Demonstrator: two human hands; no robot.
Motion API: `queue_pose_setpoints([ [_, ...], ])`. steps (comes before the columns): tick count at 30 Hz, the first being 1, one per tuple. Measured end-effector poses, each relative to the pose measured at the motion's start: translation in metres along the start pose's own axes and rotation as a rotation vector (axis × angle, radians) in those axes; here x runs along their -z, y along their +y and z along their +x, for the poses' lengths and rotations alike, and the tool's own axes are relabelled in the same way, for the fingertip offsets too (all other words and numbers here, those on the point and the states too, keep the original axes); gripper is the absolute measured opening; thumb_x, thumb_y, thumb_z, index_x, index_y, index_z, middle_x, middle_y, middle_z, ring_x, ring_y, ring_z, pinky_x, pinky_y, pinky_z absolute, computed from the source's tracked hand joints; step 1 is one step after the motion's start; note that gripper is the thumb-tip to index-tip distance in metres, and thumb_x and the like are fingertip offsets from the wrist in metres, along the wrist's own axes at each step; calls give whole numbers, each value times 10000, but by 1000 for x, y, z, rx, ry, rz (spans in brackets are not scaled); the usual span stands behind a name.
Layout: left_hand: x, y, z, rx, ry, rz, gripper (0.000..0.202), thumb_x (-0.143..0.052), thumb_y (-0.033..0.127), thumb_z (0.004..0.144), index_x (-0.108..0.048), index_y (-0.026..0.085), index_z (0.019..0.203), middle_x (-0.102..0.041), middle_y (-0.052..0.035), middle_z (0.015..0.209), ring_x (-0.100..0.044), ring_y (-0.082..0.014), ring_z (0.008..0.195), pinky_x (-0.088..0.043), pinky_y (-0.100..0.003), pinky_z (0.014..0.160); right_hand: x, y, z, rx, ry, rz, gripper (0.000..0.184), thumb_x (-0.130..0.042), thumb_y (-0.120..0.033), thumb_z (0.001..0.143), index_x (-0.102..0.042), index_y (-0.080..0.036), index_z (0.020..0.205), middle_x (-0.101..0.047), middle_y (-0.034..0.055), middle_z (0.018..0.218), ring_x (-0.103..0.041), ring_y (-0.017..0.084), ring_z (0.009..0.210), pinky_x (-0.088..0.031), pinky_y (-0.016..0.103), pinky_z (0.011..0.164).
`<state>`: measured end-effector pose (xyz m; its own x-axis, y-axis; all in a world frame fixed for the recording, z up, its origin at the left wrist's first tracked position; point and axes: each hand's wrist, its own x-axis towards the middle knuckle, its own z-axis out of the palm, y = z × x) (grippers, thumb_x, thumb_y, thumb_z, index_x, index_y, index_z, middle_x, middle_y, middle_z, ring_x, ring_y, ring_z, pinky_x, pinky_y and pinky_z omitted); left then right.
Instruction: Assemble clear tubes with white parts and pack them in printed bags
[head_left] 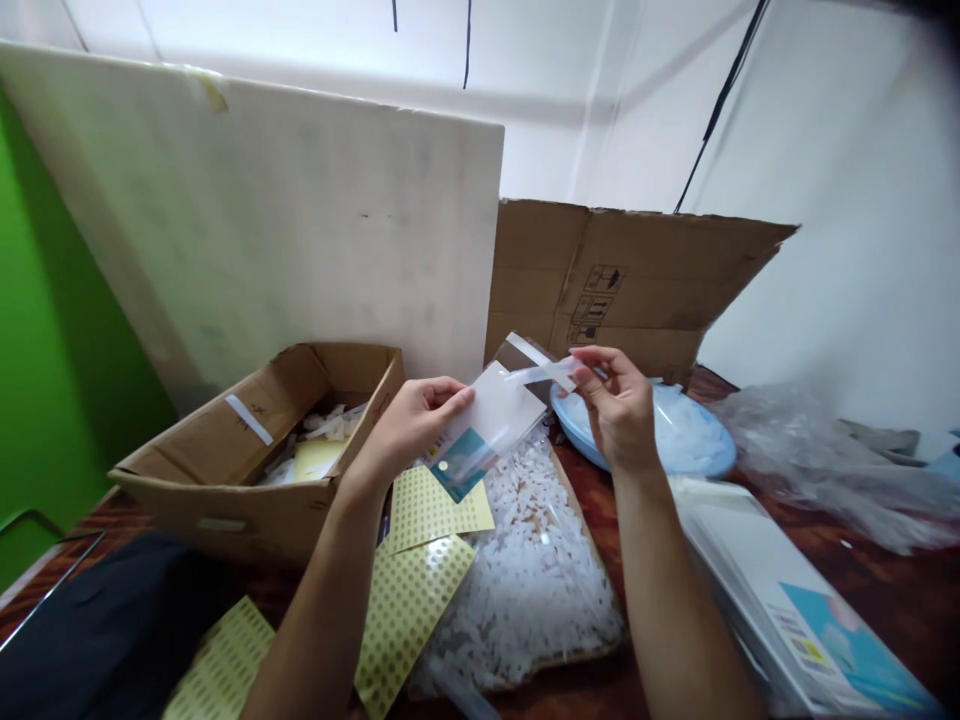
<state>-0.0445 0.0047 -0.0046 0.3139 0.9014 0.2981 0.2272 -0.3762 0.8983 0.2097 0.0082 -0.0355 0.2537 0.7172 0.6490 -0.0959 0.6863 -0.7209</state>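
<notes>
My left hand [420, 418] is closed on the left edge of a clear plastic bag holding a white card with a blue printed corner [495, 415], tilted in the air. My right hand [619, 410] pinches a narrow white strip [541, 374] at the bag's flap end. The strip crosses another pale band there; whether it is fully off the flap I cannot tell. Below the bag lie yellow sheets of small round stickers [439, 510] and a plastic-covered board strewn with white scraps [536, 560].
A cardboard box [225, 500] with paper scraps stands at left. A blue basin [694, 465] of white pieces sits behind my right hand. Stacked white cards with blue print [795, 600] lie at right, beside crumpled clear plastic [832, 465]. Cardboard panels [615, 270] stand behind.
</notes>
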Motion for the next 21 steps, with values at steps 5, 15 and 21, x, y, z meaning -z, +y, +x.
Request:
queue_pose_setpoints([
  [5,-2,3,-1,6,1,-78,335,-709,496,852,-770,168,821,-627,-25,615,-471,-110,490,-313,-212,418,-16,-6,-6,-1,-204,-115,140,-760,-351,888,-760,-238,970,-764,50,991,-709,230,908,-579,364,837],
  [15,4,-11,6,-8,6,-88,358,-711,506,874,-775,155,900,-713,-56,744,-572,-128,576,-394,-200,472,-24,-7,-11,-135,-529,-149,361,-505,-134,853,-801,-253,1022,-707,41,1162,-652,185,910,-555,325,788],
  [21,-7,-15,9,-128,271,-248,443,-735,546,860,-768,177,1104,-778,-74,894,-702,-195,728,-572,-290,644,-35,-16,-11,-6,-85,-45,184,-651,-261,909,-674,-232,1090,-686,43,985,-670,196,881,-587,344,782],
])
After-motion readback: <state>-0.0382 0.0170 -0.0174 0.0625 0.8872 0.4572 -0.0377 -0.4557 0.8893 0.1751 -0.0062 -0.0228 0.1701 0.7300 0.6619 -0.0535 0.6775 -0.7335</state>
